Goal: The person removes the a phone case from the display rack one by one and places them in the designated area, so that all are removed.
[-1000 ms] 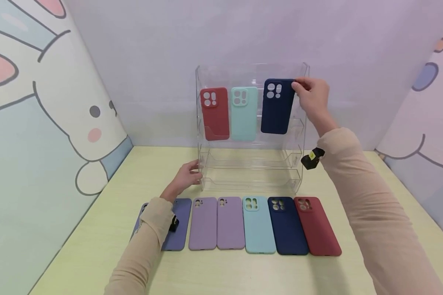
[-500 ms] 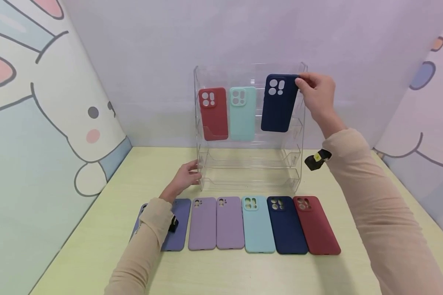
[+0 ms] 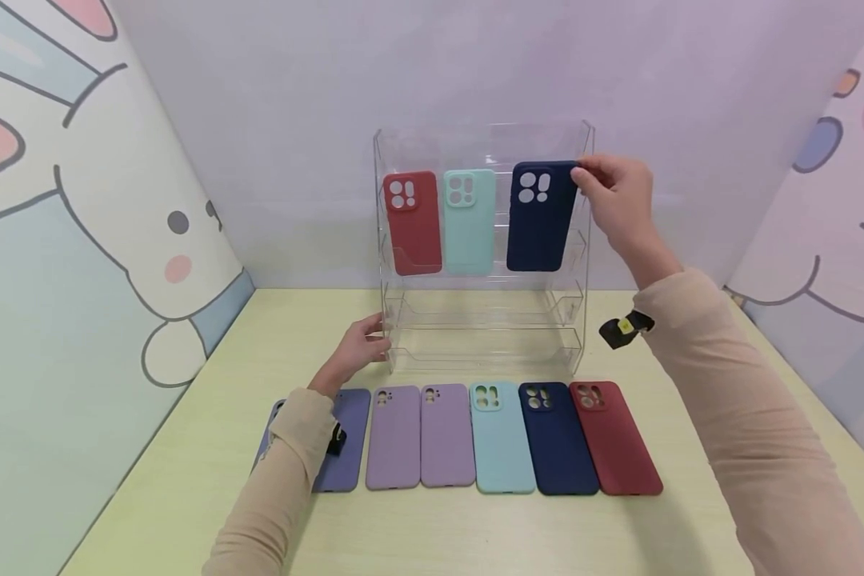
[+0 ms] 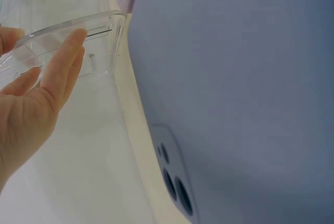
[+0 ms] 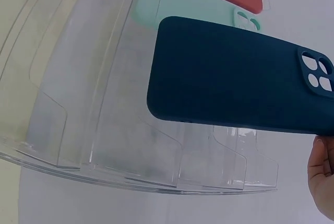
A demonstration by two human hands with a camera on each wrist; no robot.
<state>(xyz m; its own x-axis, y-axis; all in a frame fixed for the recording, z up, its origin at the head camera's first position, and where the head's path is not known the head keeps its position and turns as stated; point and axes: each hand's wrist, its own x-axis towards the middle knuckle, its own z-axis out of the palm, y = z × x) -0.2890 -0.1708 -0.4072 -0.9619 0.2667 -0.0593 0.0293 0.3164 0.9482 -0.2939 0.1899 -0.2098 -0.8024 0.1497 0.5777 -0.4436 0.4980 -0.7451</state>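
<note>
My right hand pinches a dark navy phone case by its upper right corner. It is held nearly upright in front of the upper part of a clear acrylic display rack. The right wrist view has the navy case large across the middle, overlapping the rack. To its left in the rack stand a mint phone case and a red phone case. Low on the rack's left side rests my left hand. In the left wrist view its fingers lie fairly straight against the clear side panel.
In front of the rack lies a row of phone cases: blue-violet, two lilac, light blue, navy and red. My left sleeve partly covers the leftmost ones. Rabbit-printed panels flank the table.
My right hand first rises slightly with the navy case, then brings it lower, close in front of the rack. The left hand stays at the rack's side.
</note>
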